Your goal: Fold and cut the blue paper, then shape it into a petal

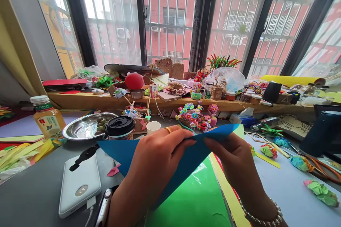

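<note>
A sheet of blue paper (183,163), folded along its upper edge, is held up between both hands over a shiny green folder (197,198). My left hand (160,156), with a ring and a watch on the wrist, pinches the top edge near the middle. To its right, my right hand (234,159) grips the same edge between thumb and fingers; some of its fingertips are behind the paper. The left corner of the paper sticks out past my left hand. Beneath the folder's right side lie yellow sheets (229,188).
A white power bank (80,184) with a cable lies left. Behind it stand a lidded coffee cup (119,127), a metal plate (80,127) and a juice bottle (48,117). Folded paper flowers (321,193) and scissors (319,166) lie right. Crafts crowd the windowsill.
</note>
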A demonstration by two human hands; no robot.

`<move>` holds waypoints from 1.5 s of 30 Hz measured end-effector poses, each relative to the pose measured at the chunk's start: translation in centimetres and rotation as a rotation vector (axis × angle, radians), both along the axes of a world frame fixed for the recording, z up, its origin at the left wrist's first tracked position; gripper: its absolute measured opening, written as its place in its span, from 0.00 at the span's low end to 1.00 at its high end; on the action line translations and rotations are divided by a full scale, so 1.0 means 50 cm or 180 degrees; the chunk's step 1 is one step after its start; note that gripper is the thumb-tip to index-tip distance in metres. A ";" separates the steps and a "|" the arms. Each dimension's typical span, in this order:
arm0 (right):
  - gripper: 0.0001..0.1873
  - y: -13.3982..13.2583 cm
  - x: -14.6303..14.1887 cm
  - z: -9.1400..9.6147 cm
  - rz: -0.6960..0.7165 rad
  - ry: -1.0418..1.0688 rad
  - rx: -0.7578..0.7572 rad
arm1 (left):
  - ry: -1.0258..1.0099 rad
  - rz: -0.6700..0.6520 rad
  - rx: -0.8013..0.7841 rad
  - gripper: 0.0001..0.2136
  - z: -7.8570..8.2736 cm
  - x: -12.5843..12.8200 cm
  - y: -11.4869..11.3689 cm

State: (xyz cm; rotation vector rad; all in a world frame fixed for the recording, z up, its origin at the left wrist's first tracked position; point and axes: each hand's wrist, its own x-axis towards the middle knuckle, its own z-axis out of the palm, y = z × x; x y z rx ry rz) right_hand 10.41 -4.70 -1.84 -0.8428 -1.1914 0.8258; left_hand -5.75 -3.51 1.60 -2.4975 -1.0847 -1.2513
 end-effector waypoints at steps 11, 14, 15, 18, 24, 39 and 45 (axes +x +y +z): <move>0.04 -0.009 0.017 0.017 -0.0169 -0.0107 0.0327 | 0.0027 -0.0310 0.0310 0.06 0.004 0.002 -0.006; 0.03 -0.015 0.030 0.024 -0.0301 -0.0017 0.0517 | 0.0029 -0.0342 0.0423 0.06 0.005 0.001 -0.012; 0.03 -0.017 0.033 0.025 -0.0329 -0.0023 0.0513 | 0.0009 -0.0324 0.0446 0.06 0.006 0.001 -0.013; 0.04 -0.020 0.038 0.025 -0.0362 -0.0083 0.0443 | -0.0002 -0.0269 0.0454 0.05 0.007 0.000 -0.014; 0.04 -0.022 0.034 0.029 -0.0309 -0.0041 0.0458 | 0.0048 -0.0187 0.0512 0.06 0.001 -0.008 -0.011; 0.04 -0.028 0.032 0.031 -0.0235 -0.0101 0.0417 | 0.0110 -0.0143 0.0340 0.06 0.006 -0.017 -0.017; 0.04 -0.025 0.033 0.032 -0.0468 -0.0187 0.0429 | 0.0076 -0.0142 0.0442 0.06 0.007 -0.016 -0.017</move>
